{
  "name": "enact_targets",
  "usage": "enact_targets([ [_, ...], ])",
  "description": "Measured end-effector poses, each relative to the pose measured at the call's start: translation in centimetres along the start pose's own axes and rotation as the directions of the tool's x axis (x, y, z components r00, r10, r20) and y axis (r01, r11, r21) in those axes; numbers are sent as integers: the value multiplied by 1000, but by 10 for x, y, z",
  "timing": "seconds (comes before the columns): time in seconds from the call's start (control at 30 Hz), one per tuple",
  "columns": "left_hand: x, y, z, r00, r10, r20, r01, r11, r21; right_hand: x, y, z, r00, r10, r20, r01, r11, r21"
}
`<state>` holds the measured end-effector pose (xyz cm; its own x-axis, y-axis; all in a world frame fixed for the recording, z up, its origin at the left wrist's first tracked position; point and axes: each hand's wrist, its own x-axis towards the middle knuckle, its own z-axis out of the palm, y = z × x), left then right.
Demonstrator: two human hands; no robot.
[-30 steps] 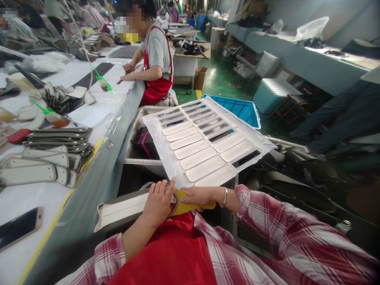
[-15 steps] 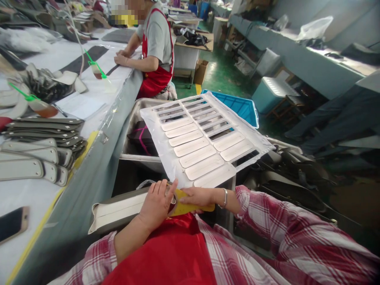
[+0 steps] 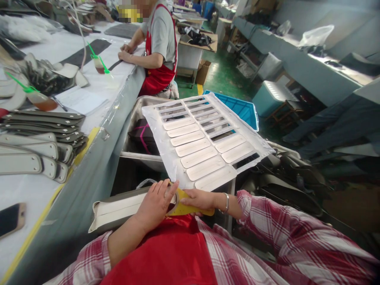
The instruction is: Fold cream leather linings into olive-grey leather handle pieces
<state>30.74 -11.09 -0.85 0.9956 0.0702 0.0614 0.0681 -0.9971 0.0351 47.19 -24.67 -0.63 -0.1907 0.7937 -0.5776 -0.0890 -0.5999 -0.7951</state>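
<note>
A long grey piece with a white inner face (image 3: 118, 211) lies across my lap, its left end slightly raised at the edges. My left hand (image 3: 157, 202) is laid over its right end, fingers bent round it and thumb pressed near the yellow tool. In my right hand (image 3: 200, 200) is a flat yellow tool (image 3: 178, 208), with my thumb on top; the tool's far end meets the grey piece under my left hand. Just beyond both hands is a white cut-out sheet (image 3: 178, 166) holding rows of rounded cream strips (image 3: 204, 168), some of its slots bare.
At left, a table (image 3: 71, 198) carries stacked grey straps (image 3: 35, 156), glue bottles (image 3: 40, 99) and a phone (image 3: 13, 219). A co-worker in a red apron (image 3: 162, 75) works at its far side. Bins (image 3: 139, 158) and a blue crate (image 3: 249, 113) stand ahead; dark pieces (image 3: 285, 182) lie right.
The view has shifted slightly. My hands stay on the grey piece and the yellow tool, with barely any movement of the fingers. The co-worker's hands have moved a little.
</note>
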Motion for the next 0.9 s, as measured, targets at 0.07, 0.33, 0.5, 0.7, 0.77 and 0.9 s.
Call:
enact_targets([
  [0.07,0,0,-1,1000,-5,14,5,1000,-25,0,3,2,1000,-5,2,5,1000,27],
  [0.33,-3,-1,-4,998,-14,65,21,993,-120,-1,17,17,997,-58,-57,64,990,126],
  [0.5,-5,-5,-4,998,9,59,-2,993,-121,-1,17,27,991,-42,-124,57,991,118],
  [0.7,-4,-7,-6,999,34,23,-29,982,-186,-2,10,34,983,-31,-178,56,989,137],
  [0.77,-3,-7,-5,999,26,20,-22,982,-187,-1,9,34,981,-9,-196,39,988,147],
  [0.9,1,-6,-2,1000,-2,5,3,980,-200,-1,10,35,978,22,-207,17,982,186],
])
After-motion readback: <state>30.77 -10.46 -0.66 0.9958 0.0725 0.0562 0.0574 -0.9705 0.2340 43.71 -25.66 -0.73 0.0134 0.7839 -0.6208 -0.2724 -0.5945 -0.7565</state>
